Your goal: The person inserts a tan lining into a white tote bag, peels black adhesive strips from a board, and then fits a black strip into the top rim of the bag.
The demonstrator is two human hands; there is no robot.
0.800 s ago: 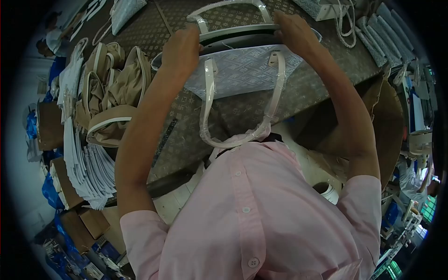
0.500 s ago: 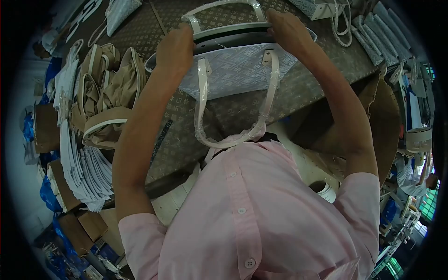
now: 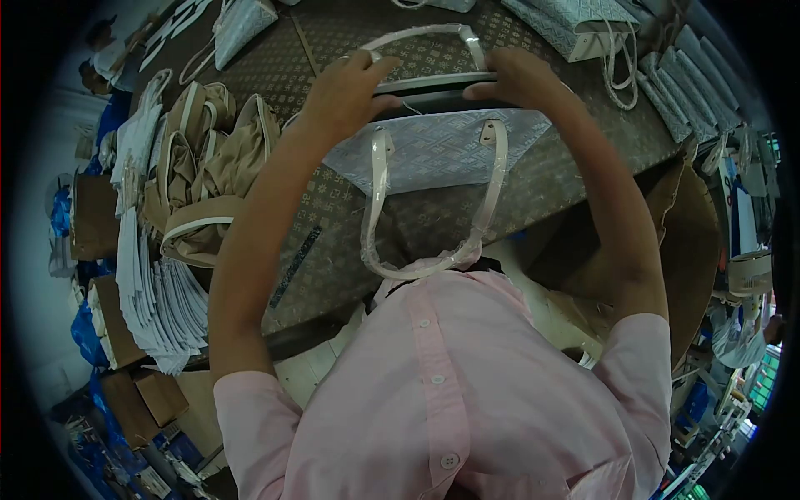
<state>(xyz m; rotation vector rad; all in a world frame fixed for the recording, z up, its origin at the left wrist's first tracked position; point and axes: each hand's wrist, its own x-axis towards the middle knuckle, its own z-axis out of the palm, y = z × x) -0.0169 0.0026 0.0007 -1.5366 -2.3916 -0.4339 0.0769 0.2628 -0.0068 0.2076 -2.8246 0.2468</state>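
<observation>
Currently: left hand (image 3: 346, 96) and right hand (image 3: 527, 82), both gripping the far rim | patterned handbag (image 3: 442, 154): one, on tabletop (image 3: 337, 267), near its edge | handles (image 3: 377, 179): two, pale | dark strip (image 3: 296, 267): one, left of handbag

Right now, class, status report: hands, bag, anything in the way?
Left hand and right hand on far rim of bag. Bag on table, mouth open. Tan cloth to the left, not blocking bag.
</observation>
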